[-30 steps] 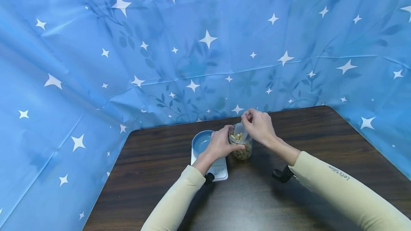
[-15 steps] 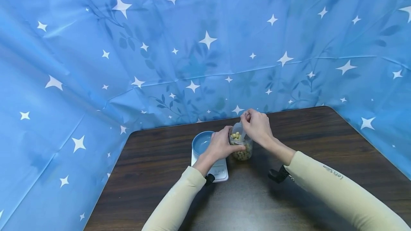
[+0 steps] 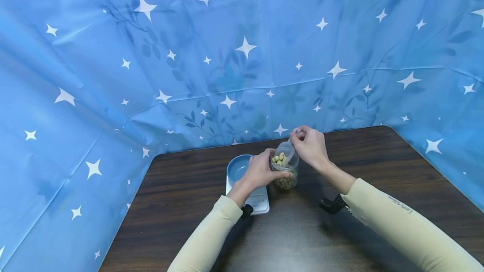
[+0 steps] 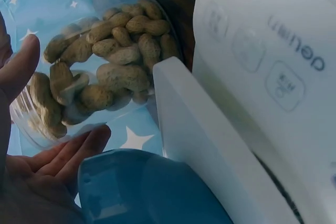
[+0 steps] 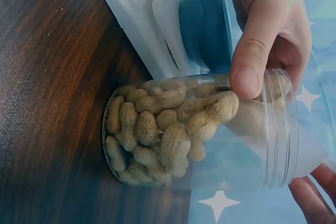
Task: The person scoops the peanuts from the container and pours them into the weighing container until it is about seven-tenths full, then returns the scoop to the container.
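Note:
A clear jar (image 3: pixel 286 183) part-filled with unshelled peanuts (image 5: pixel 152 135) stands upright on the table. My left hand (image 3: pixel 261 170) grips it just below the threaded rim, thumb on the near side and fingers round the other. My right hand (image 3: pixel 309 147) pinches the handle of a translucent scoop (image 3: pixel 285 149), which is tilted in the jar's mouth with peanuts at its bowl. In the right wrist view, the left thumb (image 5: pixel 248 80) presses the jar wall; only the right fingertips (image 5: pixel 315 190) show at the edge.
Left of the jar, a white kitchen scale (image 3: pixel 259 202) bears a blue bowl (image 3: pixel 237 168), partly hidden behind my left hand and forearm. The dark wood table (image 3: pixel 181 205) ends at its far edge against a blue star-patterned curtain (image 3: pixel 242 74).
My right hand first shifts slightly left, then back right and a little up, with the scoop rising and tilting in the jar's mouth. The left hand and jar stay in place.

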The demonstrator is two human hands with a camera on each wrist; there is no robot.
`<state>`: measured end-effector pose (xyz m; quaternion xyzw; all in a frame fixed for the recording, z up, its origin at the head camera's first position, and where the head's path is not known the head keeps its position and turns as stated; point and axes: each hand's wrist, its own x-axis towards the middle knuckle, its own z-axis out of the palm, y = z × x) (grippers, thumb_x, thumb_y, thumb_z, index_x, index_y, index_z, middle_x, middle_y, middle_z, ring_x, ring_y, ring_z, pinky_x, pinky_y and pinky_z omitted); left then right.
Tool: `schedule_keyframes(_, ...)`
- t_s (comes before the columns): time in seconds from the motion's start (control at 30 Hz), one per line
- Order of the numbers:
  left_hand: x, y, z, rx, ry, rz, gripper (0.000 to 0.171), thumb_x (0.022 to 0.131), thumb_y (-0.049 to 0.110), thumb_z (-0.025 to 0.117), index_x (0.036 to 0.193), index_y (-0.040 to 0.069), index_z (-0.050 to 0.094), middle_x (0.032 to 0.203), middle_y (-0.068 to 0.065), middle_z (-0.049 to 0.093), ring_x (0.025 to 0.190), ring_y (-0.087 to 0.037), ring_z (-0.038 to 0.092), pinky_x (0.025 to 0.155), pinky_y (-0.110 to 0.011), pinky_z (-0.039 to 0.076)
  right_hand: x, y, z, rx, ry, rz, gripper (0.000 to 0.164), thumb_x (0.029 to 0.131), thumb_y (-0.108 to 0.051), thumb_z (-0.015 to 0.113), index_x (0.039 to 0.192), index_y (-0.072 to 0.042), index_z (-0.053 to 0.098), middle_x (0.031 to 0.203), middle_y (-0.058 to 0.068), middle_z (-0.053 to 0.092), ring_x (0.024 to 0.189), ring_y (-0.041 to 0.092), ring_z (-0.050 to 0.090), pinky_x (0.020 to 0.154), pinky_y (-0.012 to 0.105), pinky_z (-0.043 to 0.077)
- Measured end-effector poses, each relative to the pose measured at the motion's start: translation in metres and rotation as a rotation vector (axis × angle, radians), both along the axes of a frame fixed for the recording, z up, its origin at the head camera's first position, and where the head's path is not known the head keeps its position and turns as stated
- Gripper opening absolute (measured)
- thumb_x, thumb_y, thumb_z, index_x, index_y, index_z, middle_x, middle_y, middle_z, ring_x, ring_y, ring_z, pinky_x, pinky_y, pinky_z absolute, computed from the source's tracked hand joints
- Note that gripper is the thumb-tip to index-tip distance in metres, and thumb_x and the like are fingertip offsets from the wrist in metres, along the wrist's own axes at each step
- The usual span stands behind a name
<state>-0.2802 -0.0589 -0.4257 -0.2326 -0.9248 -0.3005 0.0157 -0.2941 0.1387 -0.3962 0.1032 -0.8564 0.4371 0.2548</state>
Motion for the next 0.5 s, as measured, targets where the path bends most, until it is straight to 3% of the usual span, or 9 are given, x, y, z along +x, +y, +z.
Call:
schedule_keyframes(0.2,-0.0025,-0.0024,0.0010,-0.009,-0.027,-0.028,0.085,0.083,0.054,0.083,0.148,0.011,0.050,0.129,-0.001,0.065,0.118,-0.020,0.061,0.109,-0.049,0.035,0.0023,0.0038,0.0004,-0.071,-0.034,0.013,0.018,0.100,-0.015,0.064,0.102,0.002,0.072,0.071,0.007,0.073,0.049,0.012,0.061,0.051,0.027,0.050)
schedule_keyframes(0.5,-0.0039,-0.0046,0.0053,-0.027,-0.044,-0.049,0.084,0.084,0.054,0.083,0.147,0.009,0.050,0.132,-0.002,0.064,0.119,-0.020,0.061,0.106,-0.048,0.039,0.0031,0.0059,0.0043,-0.098,-0.070,0.042,0.015,0.100,-0.012,0.065,0.098,0.001,0.072,0.069,0.008,0.072,0.061,0.032,0.071,0.050,0.026,0.054)
